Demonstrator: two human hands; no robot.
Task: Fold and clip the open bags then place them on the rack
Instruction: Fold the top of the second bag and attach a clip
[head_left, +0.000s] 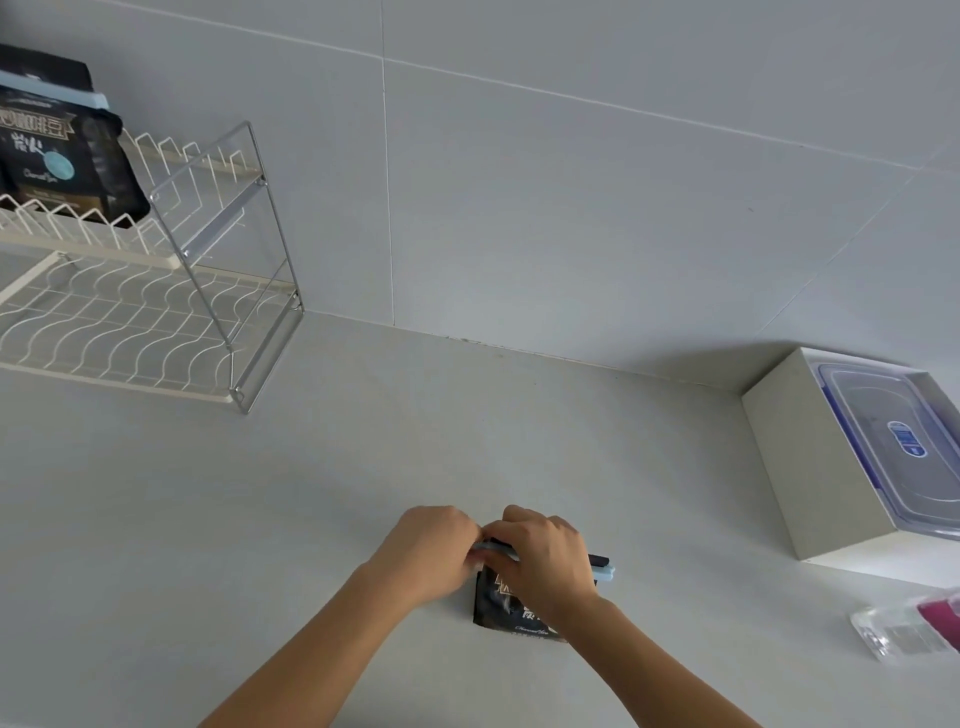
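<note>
Bag count: two in view. One clipped bag (62, 161) stands on the upper tier of the rack (130, 322), far left, so that one looks finished.

The black bag (511, 610) lies flat on the worktop (363, 441) near the front edge, under both hands. Its top looks folded over, with a pale blue clip (602, 571) running along the fold.

- Left hand (431, 551): grip curled round the clip's left end and the fold.
- Right hand (545, 558): grip curled over the clip's middle. The clip's right end sticks out past it.
- Cannot tell whether the clip is snapped home, because the hands cover it.

Judgement: this is the clipping step on what may be the last bag. Left to do is confirm closure, then carry the bag to the rack.

Around the bag: a white box (779, 457) holding a clear lidded container (893, 441) sits to the right against the wall. A clear packet (898, 631) with something magenta in it lies near the right edge. Both are well apart from the bag, and neither lies between it and the rack. The rack's upper tier has free slots beside the clipped bag.
</note>
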